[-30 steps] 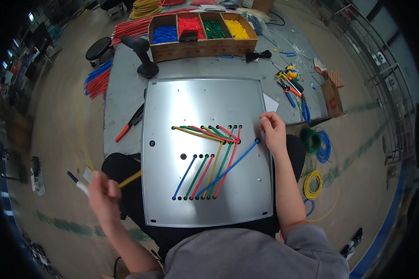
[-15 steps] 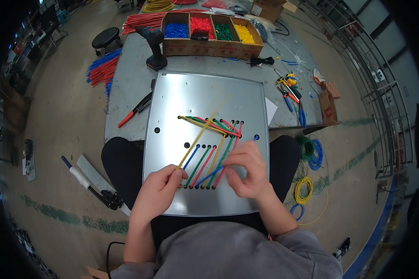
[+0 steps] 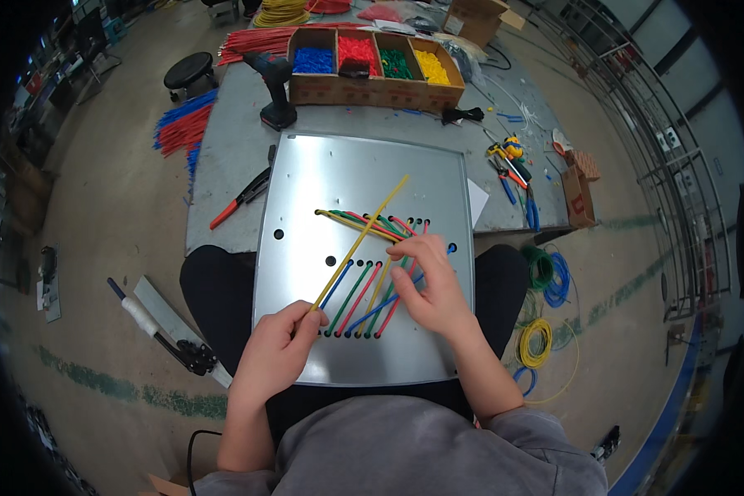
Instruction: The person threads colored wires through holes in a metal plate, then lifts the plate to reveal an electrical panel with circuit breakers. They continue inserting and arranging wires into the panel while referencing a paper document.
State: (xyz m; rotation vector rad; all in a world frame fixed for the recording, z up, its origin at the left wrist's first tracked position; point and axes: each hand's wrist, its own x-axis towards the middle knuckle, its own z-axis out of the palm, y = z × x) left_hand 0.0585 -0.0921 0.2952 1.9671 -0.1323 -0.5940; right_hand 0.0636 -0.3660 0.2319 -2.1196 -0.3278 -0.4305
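A grey metal panel (image 3: 296, 178) with rows of holes rests across my thighs, its far part against the table edge. Red, green, yellow and blue wires (image 3: 357, 299) run slantwise between the lower hole rows; another bundle (image 3: 351, 217) crosses the upper rows. My left hand (image 3: 281, 349), at the lower left wire ends, pinches a yellow wire (image 3: 364, 236) whose free end points up and away to the right. My right hand (image 3: 431, 289) hovers over the wires at the right, thumb and fingers apart, fingertips beside the upper bundle. Its fingers hide some holes there.
On the table (image 3: 231, 149) stand a cordless drill (image 3: 273, 87) and a divided cardboard box (image 3: 372, 89) of coloured small parts. Red-handled pliers (image 3: 238, 200) lie left of the panel, other hand tools (image 3: 517, 178) to the right. Wire coils (image 3: 537, 343) lie on the floor at right.
My right hand has moved up and slightly left toward the upper bundle, its fingers opening. The yellow wire in my left hand has steadied; that hand has shifted slightly left.
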